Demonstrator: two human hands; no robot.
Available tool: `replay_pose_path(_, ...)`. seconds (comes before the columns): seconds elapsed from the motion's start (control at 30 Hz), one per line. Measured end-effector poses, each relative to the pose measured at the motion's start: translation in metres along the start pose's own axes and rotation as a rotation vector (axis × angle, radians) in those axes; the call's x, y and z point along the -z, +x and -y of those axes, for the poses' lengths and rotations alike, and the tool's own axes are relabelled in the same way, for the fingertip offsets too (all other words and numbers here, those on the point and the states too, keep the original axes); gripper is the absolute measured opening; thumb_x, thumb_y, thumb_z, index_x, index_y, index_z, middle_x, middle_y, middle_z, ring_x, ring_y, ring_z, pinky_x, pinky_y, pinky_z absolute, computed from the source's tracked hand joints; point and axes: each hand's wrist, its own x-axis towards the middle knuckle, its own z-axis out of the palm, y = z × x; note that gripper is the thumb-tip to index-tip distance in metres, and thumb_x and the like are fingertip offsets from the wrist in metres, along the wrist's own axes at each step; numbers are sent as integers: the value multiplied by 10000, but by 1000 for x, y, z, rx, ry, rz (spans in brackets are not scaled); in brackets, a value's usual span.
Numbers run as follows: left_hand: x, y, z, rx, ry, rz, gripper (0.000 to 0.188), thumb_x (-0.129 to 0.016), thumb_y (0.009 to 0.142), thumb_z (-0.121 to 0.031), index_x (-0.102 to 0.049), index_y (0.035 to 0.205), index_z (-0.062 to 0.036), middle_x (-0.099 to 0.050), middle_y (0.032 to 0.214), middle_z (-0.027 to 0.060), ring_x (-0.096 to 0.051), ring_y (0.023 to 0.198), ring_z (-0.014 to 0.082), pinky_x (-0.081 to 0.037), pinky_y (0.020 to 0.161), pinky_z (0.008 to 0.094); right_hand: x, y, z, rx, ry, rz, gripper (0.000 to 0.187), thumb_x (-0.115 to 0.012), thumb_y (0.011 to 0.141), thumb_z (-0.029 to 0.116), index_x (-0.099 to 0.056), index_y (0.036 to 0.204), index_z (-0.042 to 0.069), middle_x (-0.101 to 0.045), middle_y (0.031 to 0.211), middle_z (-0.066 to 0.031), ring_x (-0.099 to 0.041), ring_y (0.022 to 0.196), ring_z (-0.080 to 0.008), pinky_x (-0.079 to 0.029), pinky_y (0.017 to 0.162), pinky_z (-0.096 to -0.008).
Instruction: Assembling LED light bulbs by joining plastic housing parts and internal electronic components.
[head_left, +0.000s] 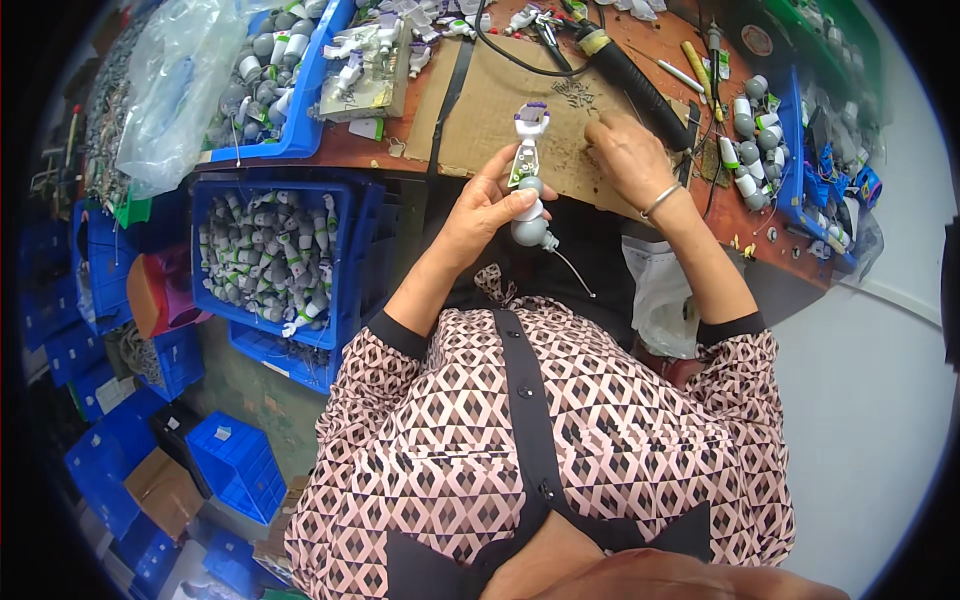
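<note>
My left hand (487,212) grips a small plastic assembly (530,190) over the table's near edge. It has rounded grey parts, a white and purple top, a green patch and a thin cord hanging from its lower end. My right hand (632,165) is low over the cardboard sheet (470,125), its fingers curled together; what they pinch, if anything, is hidden. Just beyond those fingers lies a scatter of small screws (574,95). A black cylindrical tool (640,95), like an electric screwdriver, lies beside the right hand with a black cable at its far end.
Blue bins of grey and white parts stand at the table's left (312,85) and below it (345,250). More grey and white pieces (752,150) lie at the right beside another blue bin (790,170). White and purple pieces (385,40) cover the back left. A yellow-handled tool (697,70) lies back right.
</note>
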Motion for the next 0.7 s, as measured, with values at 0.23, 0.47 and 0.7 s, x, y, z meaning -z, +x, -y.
replay_pose_path(0.23, 7, -2, 4, -5, -42, -13, 675, -609, 886, -172, -225, 1426, -44, -625, 1017, 144, -638, 823, 179, -507, 775, 309, 18, -6, -15, 60, 143, 4, 253, -644, 742, 104, -556, 972, 53, -531, 889, -122, -550, 875, -318, -463, 750, -399)
replay_pose_path(0.47, 4, 2, 5, 3, -59, 1, 674, -612, 886, -181, -229, 1423, -44, -629, 1015, 149, -641, 824, 178, -507, 773, 304, 20, -9, 2, 89, -10, -9, 191, -607, 751, 65, -551, 933, 62, -538, 891, -106, -559, 871, -302, -473, 733, -384)
replay_pose_path(0.7, 4, -2, 6, -31, -24, 22, 681, -618, 886, -162, -222, 1427, -45, -610, 1064, 148, -624, 891, 167, -504, 809, 300, 23, -4, 16, -156, 606, 110, 185, -629, 846, 172, -579, 953, 29, -584, 864, -36, -584, 783, -172, -485, 656, -299)
